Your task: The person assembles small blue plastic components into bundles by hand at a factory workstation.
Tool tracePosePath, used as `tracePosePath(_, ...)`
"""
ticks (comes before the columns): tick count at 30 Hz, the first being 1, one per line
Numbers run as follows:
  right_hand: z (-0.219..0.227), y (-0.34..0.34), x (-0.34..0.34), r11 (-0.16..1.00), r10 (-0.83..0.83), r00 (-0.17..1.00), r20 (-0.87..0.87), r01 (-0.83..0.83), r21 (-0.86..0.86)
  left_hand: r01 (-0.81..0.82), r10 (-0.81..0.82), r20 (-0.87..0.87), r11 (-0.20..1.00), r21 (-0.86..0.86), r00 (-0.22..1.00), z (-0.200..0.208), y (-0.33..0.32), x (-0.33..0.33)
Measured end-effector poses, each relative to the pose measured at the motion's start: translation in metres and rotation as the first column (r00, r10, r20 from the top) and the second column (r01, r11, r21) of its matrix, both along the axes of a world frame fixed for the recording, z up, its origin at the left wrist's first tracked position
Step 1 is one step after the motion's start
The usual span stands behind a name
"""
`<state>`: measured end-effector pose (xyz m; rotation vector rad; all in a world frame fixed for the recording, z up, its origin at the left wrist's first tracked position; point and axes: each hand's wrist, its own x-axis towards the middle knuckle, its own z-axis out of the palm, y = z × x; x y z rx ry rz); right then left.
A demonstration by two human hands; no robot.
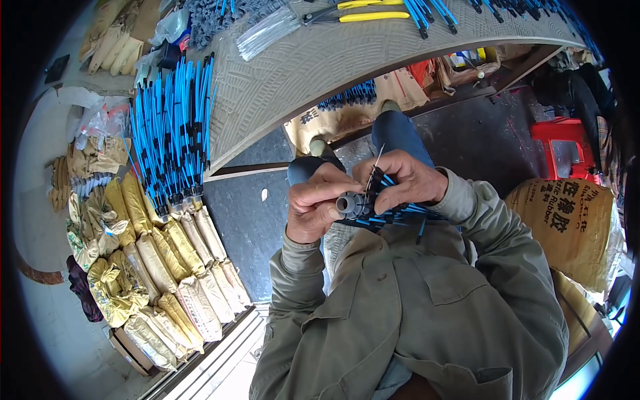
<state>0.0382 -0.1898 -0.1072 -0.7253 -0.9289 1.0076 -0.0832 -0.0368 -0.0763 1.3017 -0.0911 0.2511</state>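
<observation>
My left hand [312,208] pinches a grey ribbed round fitting [347,205] with a hollow end, held above my lap. Close beside it, my right hand [408,183] grips a bundle of blue rods with black ends [388,180], its thumb against dark parts next to the fitting. A thin straight wire [380,155] sticks up between the two hands; which fingers hold it I cannot tell. More blue rods [410,213] lie across my lap under the hands. Fingers hide where the fitting meets the rods.
On the table [253,90] ahead are clear thin strips [269,33], yellow-handled cutters [373,17] and blue rods [427,13]. A large bundle of blue rods [175,127] hangs at the table's left. Wrapped packs [170,260] lie left; a red stool [567,150] and brown sack [563,227] stand right.
</observation>
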Motion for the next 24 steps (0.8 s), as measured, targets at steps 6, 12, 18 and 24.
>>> tracePosePath(6, 0.011, -0.002, 0.005, 0.996, 0.077, 0.996, -0.042, -0.079, -0.045, 0.052, -0.053, 0.012, 0.996, 0.071, 0.999, 0.004, 0.005, 0.000)
tracePosePath(12, 0.007, -0.008, 0.012, 0.968, 0.174, 0.982, -0.075, -0.184, -0.171, 0.135, -0.178, 0.159, 0.958, 0.252, 0.971, 0.009, 0.015, 0.017)
tracePosePath(18, 0.016, -0.011, 0.023, 0.958, 0.269, 0.963, 0.029, -0.264, -0.116, 0.185, -0.248, 0.266, 0.953, 0.240, 0.931, 0.016, 0.002, 0.033)
tracePosePath(24, 0.053, -0.024, 0.024, 0.994, 0.103, 0.991, 0.088, -0.101, -0.030, 0.179, -0.306, 0.240, 0.881, 0.438, 0.921, 0.051, -0.010, 0.036)
